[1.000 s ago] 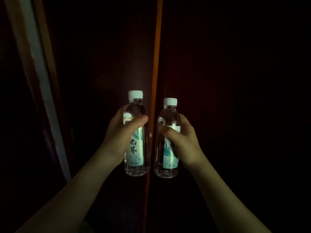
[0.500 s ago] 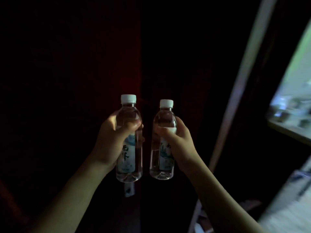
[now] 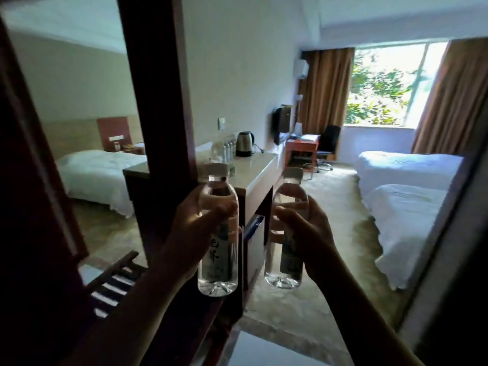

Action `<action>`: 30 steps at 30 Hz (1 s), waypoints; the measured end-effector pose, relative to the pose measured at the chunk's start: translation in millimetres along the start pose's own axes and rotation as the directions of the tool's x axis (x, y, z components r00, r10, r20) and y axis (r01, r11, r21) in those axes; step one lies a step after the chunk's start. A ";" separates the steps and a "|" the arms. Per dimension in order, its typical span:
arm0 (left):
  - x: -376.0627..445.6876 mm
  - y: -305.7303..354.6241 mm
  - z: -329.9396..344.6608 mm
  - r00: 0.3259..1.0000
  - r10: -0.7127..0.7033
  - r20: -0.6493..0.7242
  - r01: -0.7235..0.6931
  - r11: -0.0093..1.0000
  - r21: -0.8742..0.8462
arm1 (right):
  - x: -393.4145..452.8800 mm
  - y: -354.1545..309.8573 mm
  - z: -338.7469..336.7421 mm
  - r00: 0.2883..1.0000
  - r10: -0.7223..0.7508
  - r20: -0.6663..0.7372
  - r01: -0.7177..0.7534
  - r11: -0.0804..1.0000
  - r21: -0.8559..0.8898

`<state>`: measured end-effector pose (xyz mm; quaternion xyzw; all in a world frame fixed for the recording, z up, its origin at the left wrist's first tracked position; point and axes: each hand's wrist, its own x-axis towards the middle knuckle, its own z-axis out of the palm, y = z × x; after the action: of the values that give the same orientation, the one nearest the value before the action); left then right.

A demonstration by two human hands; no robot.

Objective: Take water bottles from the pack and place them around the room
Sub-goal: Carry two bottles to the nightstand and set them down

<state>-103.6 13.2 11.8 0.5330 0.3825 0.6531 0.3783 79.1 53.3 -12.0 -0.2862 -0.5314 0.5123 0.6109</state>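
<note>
With each grip curled round a bottle mid-frame, left hand [image 3: 192, 231] on one bottle [image 3: 217, 233], right hand [image 3: 309, 233] on the other [image 3: 287, 231], we risk clipping the surface [image 3: 260, 165] ahead.

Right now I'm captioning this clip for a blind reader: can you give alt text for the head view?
The left hand and right hand each grip an upright, capped water bottle, left bottle and right bottle, held side by side at a hotel room entrance. Beyond them are a counter with a kettle, white beds and a curtained window.
</note>
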 end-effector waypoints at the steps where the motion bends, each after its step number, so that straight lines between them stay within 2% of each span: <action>1: 15.8 -11.8 22.8 0.999 -0.005 0.034 0.004 1.000 0.004 | 10.8 -3.7 -26.3 0.999 -0.012 -0.038 0.012 1.000 -0.014; 6: 88.3 -55.8 111.8 0.991 -0.034 0.127 0.035 0.999 -0.004 | 67.7 -16.6 -124.8 0.987 -0.064 -0.150 0.046 0.992 -0.121; 10: 141.9 -85.5 158.7 0.980 -0.064 0.189 0.069 0.997 -0.017 | 113.6 -10.2 -176.5 0.977 -0.050 -0.206 0.028 0.994 -0.110; 18: 269.6 -178.8 205.0 0.968 -0.073 0.242 0.075 0.997 -0.002 | 234.5 45.6 -240.0 0.961 -0.058 -0.272 0.010 0.984 -0.177; 26: 462.6 -256.9 240.1 0.918 -0.059 0.391 0.089 0.994 -0.058 | 414.9 96.2 -289.9 0.914 -0.196 -0.355 0.053 0.925 -0.375; 30: 540.9 -285.1 277.6 0.902 -0.048 0.430 0.080 0.995 -0.056 | 488.6 106.3 -324.7 0.912 -0.198 -0.358 0.038 0.912 -0.409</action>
<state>115.8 647.8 13.2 0.6364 0.2834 0.5210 0.4932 307.1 604.0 -21.2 -0.4664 -0.5068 0.2885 0.6651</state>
